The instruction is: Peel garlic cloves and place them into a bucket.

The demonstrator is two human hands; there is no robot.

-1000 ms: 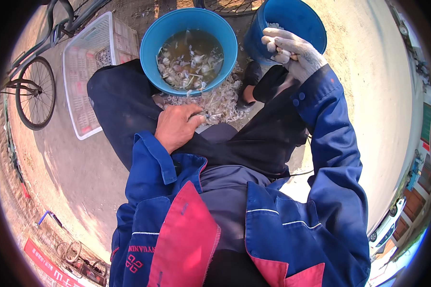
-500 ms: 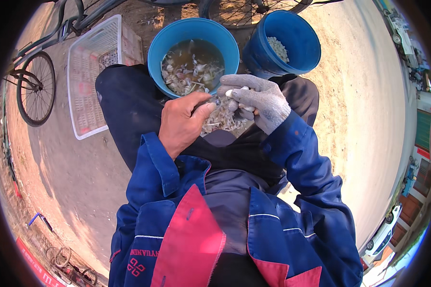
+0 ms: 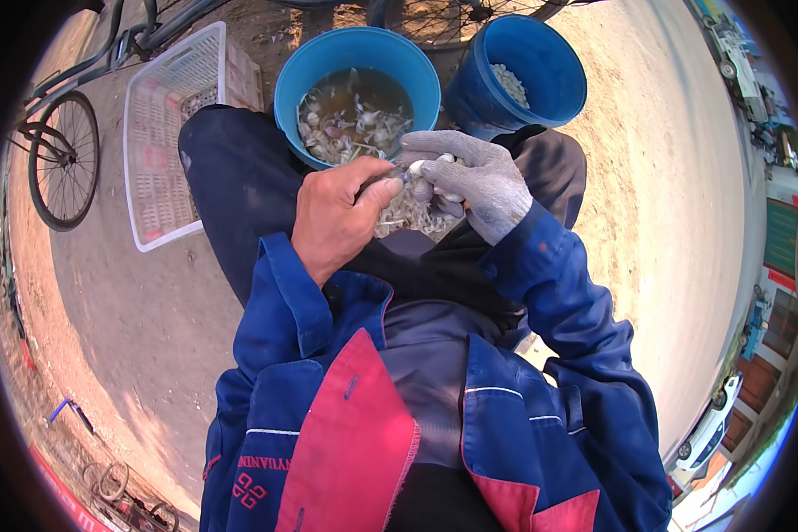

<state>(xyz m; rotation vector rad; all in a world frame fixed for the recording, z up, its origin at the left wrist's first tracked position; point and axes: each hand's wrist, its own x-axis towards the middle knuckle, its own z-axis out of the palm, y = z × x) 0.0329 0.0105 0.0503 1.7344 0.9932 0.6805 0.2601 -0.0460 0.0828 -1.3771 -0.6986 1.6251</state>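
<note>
My bare left hand (image 3: pixel 339 211) is closed, its thumb and forefinger pinched together at the gloved fingertips. A small dark, shiny bit shows at the pinch, too little of it to name. My right hand (image 3: pixel 488 182), in a grey knit glove, curls around several white garlic cloves (image 3: pixel 449 161). One clove sits at the tip of the gloved thumb, touching or nearly touching my left fingertips. Below the hands, between my knees, lies a heap of pale garlic skins (image 3: pixel 410 217), partly covered by the hands.
A light-blue tub (image 3: pixel 284 75) ahead holds murky water with unpeeled garlic. Right of it, a deeper blue bucket (image 3: pixel 554 102) contains peeled white cloves. On the left stands a white plastic crate (image 3: pixel 151 177). Bicycle wheels (image 3: pixel 65 160) stand beyond the crate and behind the tub.
Both hands have shifted slightly up and left in the picture. The left fingertips have come closer to the clove at the gloved thumb. The grips look the same.
</note>
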